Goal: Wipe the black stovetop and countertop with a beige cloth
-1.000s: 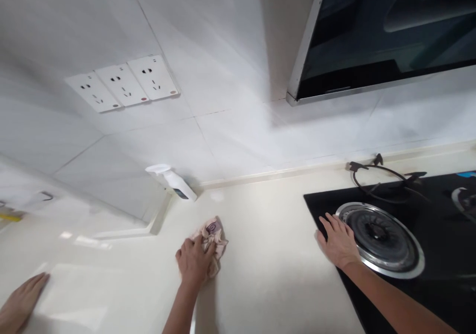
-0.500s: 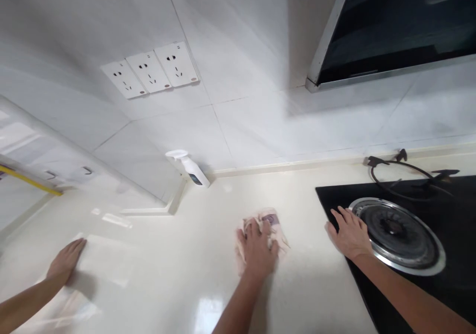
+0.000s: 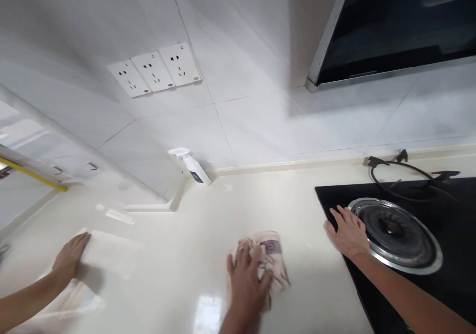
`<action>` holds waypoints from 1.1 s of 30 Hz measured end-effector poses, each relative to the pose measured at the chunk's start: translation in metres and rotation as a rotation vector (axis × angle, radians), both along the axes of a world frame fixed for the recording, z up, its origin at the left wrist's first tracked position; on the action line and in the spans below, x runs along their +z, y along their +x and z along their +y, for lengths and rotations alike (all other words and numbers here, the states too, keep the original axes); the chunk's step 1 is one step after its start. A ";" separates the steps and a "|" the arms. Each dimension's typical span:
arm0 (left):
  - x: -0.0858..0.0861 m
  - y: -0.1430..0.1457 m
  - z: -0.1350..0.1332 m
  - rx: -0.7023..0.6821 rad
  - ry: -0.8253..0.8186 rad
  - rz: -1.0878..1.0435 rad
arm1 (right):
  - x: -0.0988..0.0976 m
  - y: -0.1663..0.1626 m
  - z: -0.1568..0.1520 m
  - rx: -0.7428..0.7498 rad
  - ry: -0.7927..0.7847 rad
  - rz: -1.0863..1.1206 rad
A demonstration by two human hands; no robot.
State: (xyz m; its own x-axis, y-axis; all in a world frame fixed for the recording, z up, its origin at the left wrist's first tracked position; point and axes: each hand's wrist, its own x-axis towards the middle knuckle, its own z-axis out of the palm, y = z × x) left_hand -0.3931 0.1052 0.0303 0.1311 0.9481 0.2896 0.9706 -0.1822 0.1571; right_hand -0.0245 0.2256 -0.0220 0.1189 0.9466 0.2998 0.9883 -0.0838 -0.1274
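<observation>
My left hand (image 3: 246,285) presses down on a crumpled pinkish cloth (image 3: 273,257) on the cream countertop (image 3: 178,254), with its fingers curled over the cloth's near side. My right hand (image 3: 347,233) lies flat and open on the left edge of the black glass cooktop (image 3: 457,254), just beside the round steel burner (image 3: 394,234). Another person's hand (image 3: 70,258) rests flat on the counter at the far left, its arm coming in from the lower left corner.
A white spray bottle (image 3: 189,165) stands in the counter's back corner against the tiled wall. Three wall sockets (image 3: 154,70) sit above it. A black pan support (image 3: 405,171) lies behind the burner. The range hood (image 3: 394,26) hangs at the upper right.
My left hand has slid the cloth to the right along the counter and then back toward me. My right hand has stayed on the cooktop edge. The other person's hand has come further into view.
</observation>
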 end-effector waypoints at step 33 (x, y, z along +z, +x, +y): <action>0.002 0.091 -0.060 -0.410 -0.124 -0.046 | -0.007 0.009 0.000 0.019 -0.023 0.043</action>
State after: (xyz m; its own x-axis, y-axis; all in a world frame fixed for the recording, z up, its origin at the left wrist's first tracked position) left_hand -0.3024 0.0456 0.0323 0.4936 0.8485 0.1908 0.8136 -0.5280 0.2435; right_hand -0.0153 0.2252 -0.0288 0.1128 0.9553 0.2733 0.9835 -0.0681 -0.1677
